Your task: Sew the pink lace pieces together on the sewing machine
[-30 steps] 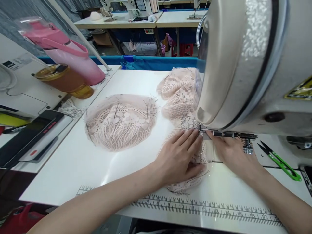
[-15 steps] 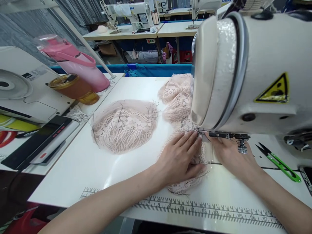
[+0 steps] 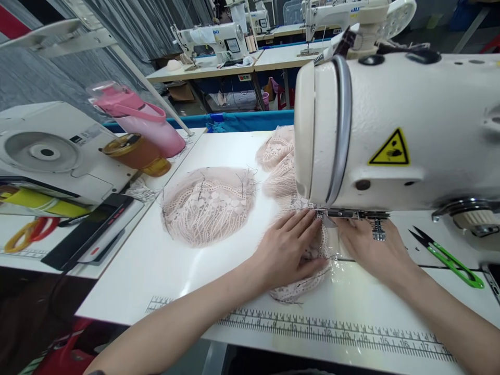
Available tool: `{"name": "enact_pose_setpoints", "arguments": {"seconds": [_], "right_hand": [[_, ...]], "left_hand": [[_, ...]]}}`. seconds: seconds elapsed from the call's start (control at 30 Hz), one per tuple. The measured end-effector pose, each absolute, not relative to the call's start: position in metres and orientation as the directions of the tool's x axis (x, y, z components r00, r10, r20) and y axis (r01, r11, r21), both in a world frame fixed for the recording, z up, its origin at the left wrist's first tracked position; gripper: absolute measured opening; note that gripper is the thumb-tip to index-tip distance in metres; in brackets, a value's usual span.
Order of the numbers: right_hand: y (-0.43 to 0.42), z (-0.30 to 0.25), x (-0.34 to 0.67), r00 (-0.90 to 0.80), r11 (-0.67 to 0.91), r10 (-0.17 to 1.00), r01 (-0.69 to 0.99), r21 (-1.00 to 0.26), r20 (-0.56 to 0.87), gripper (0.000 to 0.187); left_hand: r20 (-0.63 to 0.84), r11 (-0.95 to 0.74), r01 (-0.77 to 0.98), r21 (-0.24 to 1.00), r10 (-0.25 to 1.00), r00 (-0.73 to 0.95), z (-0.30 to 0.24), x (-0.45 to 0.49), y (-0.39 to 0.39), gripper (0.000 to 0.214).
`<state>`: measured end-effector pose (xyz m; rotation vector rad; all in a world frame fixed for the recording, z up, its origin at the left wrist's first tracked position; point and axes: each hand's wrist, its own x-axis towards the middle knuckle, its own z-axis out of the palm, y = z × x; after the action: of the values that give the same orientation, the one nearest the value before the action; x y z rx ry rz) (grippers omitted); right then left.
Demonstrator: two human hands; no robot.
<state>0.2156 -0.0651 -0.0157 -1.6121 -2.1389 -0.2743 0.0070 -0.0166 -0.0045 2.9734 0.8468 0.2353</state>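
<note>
My left hand (image 3: 287, 250) lies flat on a pale pink lace piece (image 3: 312, 286), fingers stretched toward the needle area of the sewing machine (image 3: 363, 135). The lace runs under the machine head, where its middle is partly hidden. Just right of the presser area, my right hand (image 3: 371, 247) rests low on the bed. Its fingertips are tucked behind the metal machine parts (image 3: 359, 214), so their grip is hidden. To the left, a separate cup-shaped lace piece (image 3: 209, 208) with dark thread ends lies on the white table.
Green thread snips (image 3: 449, 258) lie right of my right hand. A printed ruler scale (image 3: 312, 330) runs along the front edge. At the left stand a pink bottle (image 3: 142, 122), an amber cup (image 3: 136, 153) and a black box-like device (image 3: 91, 229). More sewing machines (image 3: 213, 41) stand behind.
The view has shifted, so the machine head appears further left and lower. Both hands stay beside the needle area, with the lace under my left hand almost unchanged.
</note>
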Motion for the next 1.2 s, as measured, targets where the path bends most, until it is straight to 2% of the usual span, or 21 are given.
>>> {"name": "enact_pose_setpoints", "arguments": {"seconds": [0.1, 0.17, 0.23, 0.3, 0.37, 0.43, 0.53, 0.67, 0.73, 0.8, 0.87, 0.93, 1.03, 1.1, 1.13, 1.2], "right_hand": [[-0.067, -0.012, 0.219, -0.258, 0.319, 0.81, 0.947, -0.026, 0.527, 0.025], [-0.069, -0.008, 0.22, -0.357, 0.398, 0.739, 0.916, 0.058, 0.571, 0.027], [-0.07, -0.004, 0.219, -0.47, 0.516, 0.664, 0.851, 0.099, 0.582, 0.027], [-0.07, -0.002, 0.218, -0.538, 0.629, 0.635, 0.776, 0.034, 0.554, 0.026], [-0.069, -0.004, 0.219, -0.581, 0.699, 0.64, 0.712, -0.068, 0.503, 0.025], [-0.067, -0.008, 0.22, -0.613, 0.728, 0.655, 0.669, -0.152, 0.442, 0.023], [-0.067, -0.012, 0.223, -0.641, 0.748, 0.651, 0.632, -0.202, 0.406, 0.021], [-0.069, -0.009, 0.224, -0.639, 0.747, 0.654, 0.628, -0.217, 0.405, 0.021], [-0.07, -0.007, 0.224, -0.643, 0.748, 0.655, 0.626, -0.222, 0.397, 0.019], [-0.07, -0.007, 0.225, -0.654, 0.755, 0.65, 0.616, -0.225, 0.387, 0.016], [-0.07, -0.008, 0.225, -0.658, 0.763, 0.639, 0.608, -0.219, 0.398, 0.016], [-0.068, -0.011, 0.225, -0.649, 0.774, 0.62, 0.598, -0.208, 0.441, 0.014], [-0.066, -0.015, 0.225, -0.623, 0.794, 0.584, 0.573, -0.204, 0.521, 0.01], [-0.066, -0.015, 0.226, -0.617, 0.807, 0.563, 0.552, -0.207, 0.549, 0.01], [-0.066, -0.014, 0.227, -0.619, 0.813, 0.555, 0.545, -0.206, 0.556, 0.01], [-0.067, -0.013, 0.228, -0.624, 0.82, 0.544, 0.538, -0.197, 0.561, 0.01]], "left_hand": [[0.16, -0.861, 0.503, 0.076, 0.509, 0.846, 0.003, 0.008, -0.017, 0.068], [0.241, -0.88, 0.469, 0.073, 0.472, 0.848, 0.013, 0.005, -0.02, 0.052], [0.337, -0.933, 0.358, 0.048, 0.352, 0.873, 0.025, -0.002, -0.025, 0.034], [0.392, -0.985, 0.168, -0.042, 0.139, 0.909, 0.032, -0.013, -0.033, 0.025], [0.357, -0.982, 0.008, -0.187, -0.061, 0.932, 0.033, -0.027, -0.042, 0.021], [0.292, -0.95, -0.021, -0.311, -0.116, 0.949, 0.028, -0.039, -0.054, 0.016], [0.261, -0.917, 0.089, -0.39, -0.017, 0.965, 0.017, -0.049, -0.069, 0.013], [0.295, -0.926, 0.208, -0.317, 0.112, 0.949, 0.01, -0.047, -0.078, 0.012], [0.315, -0.932, 0.269, -0.241, 0.187, 0.93, 0.015, -0.044, -0.079, 0.013], [0.321, -0.915, 0.388, -0.109, 0.337, 0.885, 0.025, -0.042, -0.077, 0.016], [0.261, -0.863, 0.504, 0.045, 0.497, 0.828, 0.039, -0.04, -0.072, 0.019], [0.194, -0.821, 0.551, 0.146, 0.57, 0.798, 0.052, -0.036, -0.064, 0.019], [0.127, -0.84, 0.485, 0.243, 0.523, 0.843, 0.06, -0.024, -0.045, 0.019], [0.08, -0.878, 0.386, 0.282, 0.423, 0.903, 0.056, -0.014, -0.032, 0.033], [0.066, -0.9, 0.344, 0.269, 0.374, 0.925, 0.051, -0.009, -0.027, 0.034], [0.101, -0.942, 0.289, 0.173, 0.309, 0.946, 0.038, 0.0, -0.02, 0.017]]}}
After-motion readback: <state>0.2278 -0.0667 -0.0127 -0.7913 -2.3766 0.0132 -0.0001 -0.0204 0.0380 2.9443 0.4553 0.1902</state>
